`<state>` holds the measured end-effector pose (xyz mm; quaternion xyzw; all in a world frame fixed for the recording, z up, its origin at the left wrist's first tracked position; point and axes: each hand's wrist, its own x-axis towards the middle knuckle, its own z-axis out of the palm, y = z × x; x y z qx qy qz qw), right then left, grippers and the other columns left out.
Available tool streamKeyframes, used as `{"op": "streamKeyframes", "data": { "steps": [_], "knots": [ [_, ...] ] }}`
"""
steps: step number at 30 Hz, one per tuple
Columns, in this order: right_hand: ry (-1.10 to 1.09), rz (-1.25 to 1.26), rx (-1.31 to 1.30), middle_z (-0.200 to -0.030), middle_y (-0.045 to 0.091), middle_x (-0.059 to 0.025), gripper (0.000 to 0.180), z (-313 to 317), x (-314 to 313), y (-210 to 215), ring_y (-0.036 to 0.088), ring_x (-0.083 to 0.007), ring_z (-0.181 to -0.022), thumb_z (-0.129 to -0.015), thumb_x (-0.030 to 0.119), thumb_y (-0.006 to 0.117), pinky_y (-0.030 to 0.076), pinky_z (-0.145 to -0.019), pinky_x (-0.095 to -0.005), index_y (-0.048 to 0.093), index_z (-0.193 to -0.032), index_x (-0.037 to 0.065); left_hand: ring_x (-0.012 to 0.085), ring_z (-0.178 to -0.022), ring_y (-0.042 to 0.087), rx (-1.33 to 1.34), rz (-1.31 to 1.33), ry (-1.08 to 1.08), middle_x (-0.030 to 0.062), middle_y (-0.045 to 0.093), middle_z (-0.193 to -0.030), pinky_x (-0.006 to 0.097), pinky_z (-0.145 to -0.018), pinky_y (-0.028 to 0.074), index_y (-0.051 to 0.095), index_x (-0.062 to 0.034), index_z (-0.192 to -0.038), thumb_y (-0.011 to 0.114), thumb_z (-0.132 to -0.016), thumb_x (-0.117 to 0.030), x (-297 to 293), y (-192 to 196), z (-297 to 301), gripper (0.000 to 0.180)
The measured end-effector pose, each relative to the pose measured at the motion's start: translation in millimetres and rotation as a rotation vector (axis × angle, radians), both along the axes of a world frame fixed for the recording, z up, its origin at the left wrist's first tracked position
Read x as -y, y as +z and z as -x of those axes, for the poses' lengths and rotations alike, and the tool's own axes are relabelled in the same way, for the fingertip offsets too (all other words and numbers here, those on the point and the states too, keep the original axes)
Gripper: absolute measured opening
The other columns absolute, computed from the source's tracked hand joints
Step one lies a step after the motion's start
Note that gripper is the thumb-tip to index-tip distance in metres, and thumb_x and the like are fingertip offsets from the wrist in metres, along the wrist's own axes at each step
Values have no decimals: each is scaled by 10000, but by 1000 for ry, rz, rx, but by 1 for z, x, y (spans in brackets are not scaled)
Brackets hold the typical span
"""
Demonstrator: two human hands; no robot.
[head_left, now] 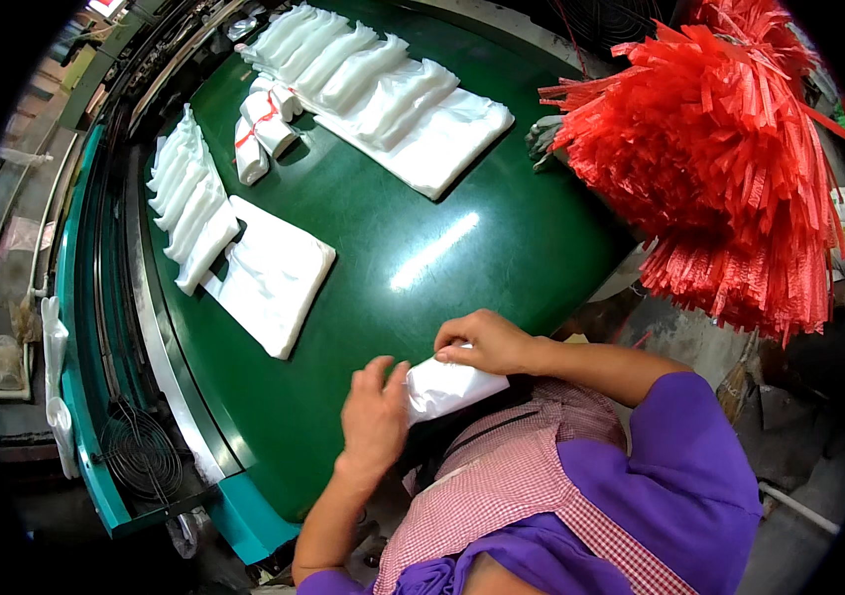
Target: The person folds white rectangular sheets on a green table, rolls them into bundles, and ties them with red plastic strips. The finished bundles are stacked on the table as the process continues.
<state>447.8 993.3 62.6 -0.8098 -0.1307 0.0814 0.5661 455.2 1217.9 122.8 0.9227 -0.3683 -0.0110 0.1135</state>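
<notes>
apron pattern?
Fine red-and-white check on the apron; best seen in the head view, the only one.

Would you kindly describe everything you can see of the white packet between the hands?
The packet is glossy white, roughly rectangular, apparently thin folded plastic. It lies slanted at the near edge of the table, its surface slightly creased. The right hand pinches its upper edge; the left hand is at its left end.

1. Left hand (375, 412), right hand (487, 342): two.
2. Folded white packet (452, 390): one.
3. Flat white stacks (279, 276): two.
4. Overlapping white rows (187, 203): two.
5. Tied white rolls (251, 157): at least three.
6. Mass of red strips (710, 159): one.
7. Round wire grilles (140, 458): two.
8. Green table (373, 253): one.
</notes>
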Motion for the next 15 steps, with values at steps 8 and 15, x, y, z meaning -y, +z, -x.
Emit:
{"op": "streamKeyframes", "data": {
  "steps": [8, 15],
  "knots": [
    [-1066, -1195, 30, -955, 642, -84, 191, -98, 115, 10, 655, -190, -860, -938, 219, 545, 533, -639, -291, 561, -1018, 45, 319, -879, 531, -460, 258, -159, 143, 566, -976, 397, -773, 452, 573, -27, -1047, 759, -687, -118, 14, -14, 6, 415],
    [-747, -684, 1, -781, 659, -44, 139, -90, 13, -8, 602, -87, -602, -928, 103, 534, 461, -499, -218, 645, -881, 35, 263, -1009, 564, -703, 557, 49, 128, 557, -1072, 341, -846, 468, 618, -36, -1018, 740, -673, -55, -32, -16, 39, 366]
  ]
}}
